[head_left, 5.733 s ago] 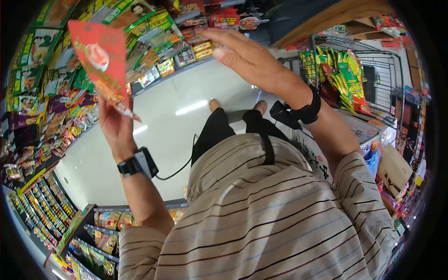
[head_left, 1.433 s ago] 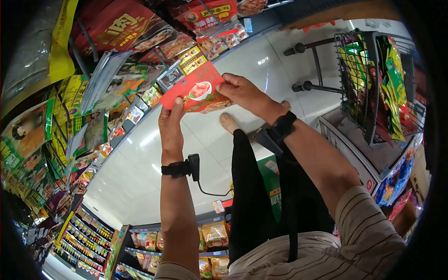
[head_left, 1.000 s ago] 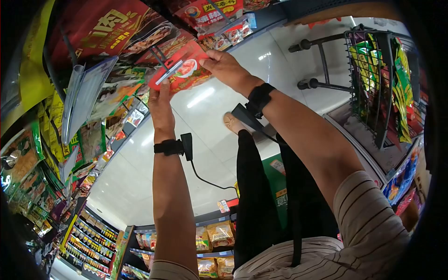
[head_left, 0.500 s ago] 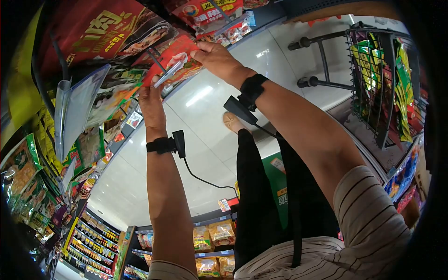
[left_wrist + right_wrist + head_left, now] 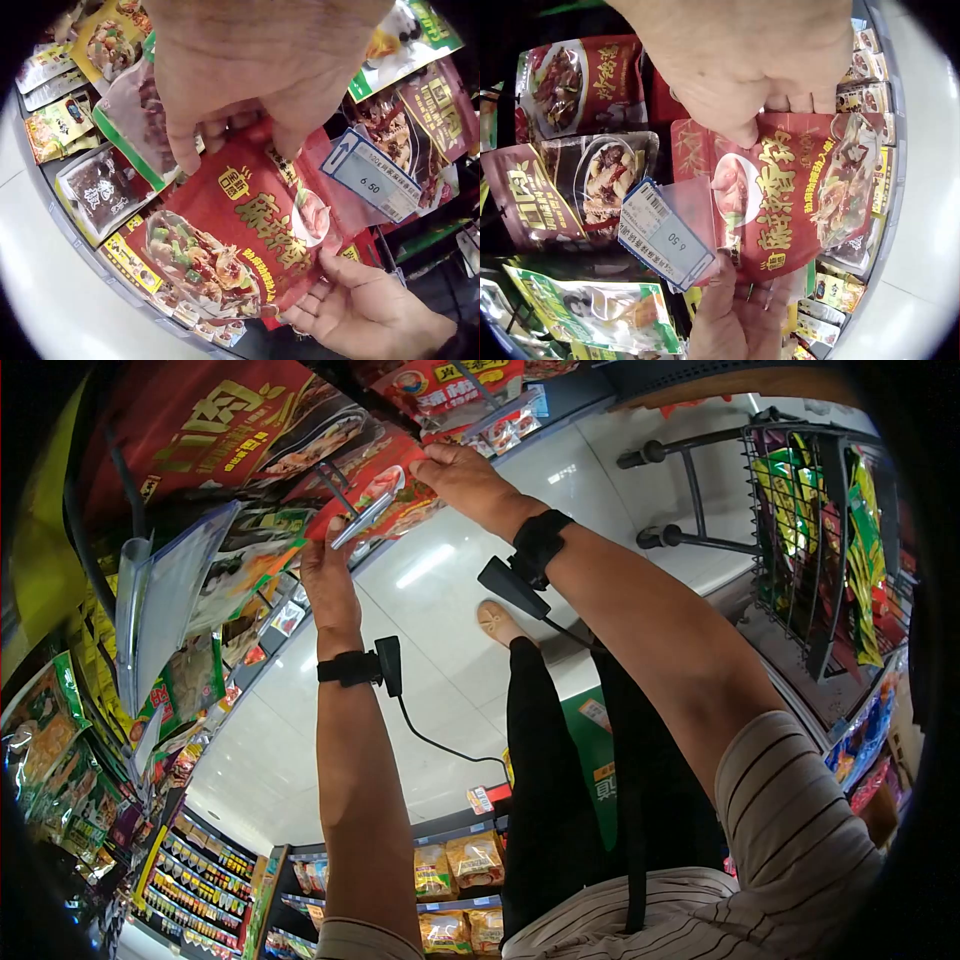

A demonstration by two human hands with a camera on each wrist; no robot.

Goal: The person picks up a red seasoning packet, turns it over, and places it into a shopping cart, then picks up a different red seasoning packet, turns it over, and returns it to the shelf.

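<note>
A red flat food packet [image 5: 244, 217], printed with a bowl and a shrimp dish, stretches between both hands at the hanging display. My left hand [image 5: 330, 588] pinches one side edge, thumb on the printed front. At the opposite side edge, my right hand [image 5: 468, 485] pinches it the same way. A clear price-tag holder marked 6.50 [image 5: 671, 234] overlaps the packet's top end in both wrist views. The metal display hook [image 5: 338, 488] reaches out over the packet in the head view. The packet's back and most of the curled fingertips are hidden.
Large red packets [image 5: 225, 425] hang beside the hands, with green and yellow packets [image 5: 60, 730] to the left. A wire cart [image 5: 800, 550] holding several bags stands at right. Low shelves [image 5: 455, 900] carry more bags near the legs. Pale floor tiles [image 5: 440, 650] lie below.
Earlier the left hand alone held the packet up, the right hand open. Then both hands gripped it and moved it up and left to the hook, under the tag. The last half second shows little motion.
</note>
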